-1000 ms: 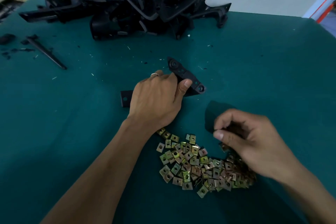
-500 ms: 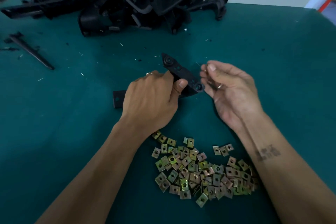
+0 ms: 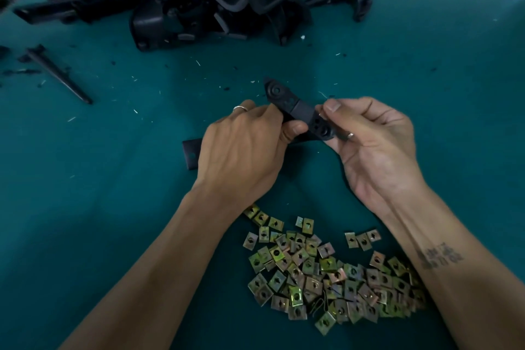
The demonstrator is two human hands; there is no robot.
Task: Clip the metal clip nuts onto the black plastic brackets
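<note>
Partly hidden under the left hand, the bracket shows only its far end, its right tip and a flat tab poking out left of the wrist; how these join cannot be seen. It is matte black plastic, a narrow bar with a round boss at the far end and small holes near the right tip, its long axis running from far-left to near-right just above the table. That hand's fingers and thumb are curled round the bar's middle. The right hand, palm up, has its thumb and fingers closed at the bar's right tip; a glint of metal shows among the fingers, too small to name. Nearer, between the forearms, lies a pile of nuts, small square brassy plates with centre holes. At the far edge a heap of black parts is cut off by the frame's top. A dark spike lies far left on the teal cloth.
</note>
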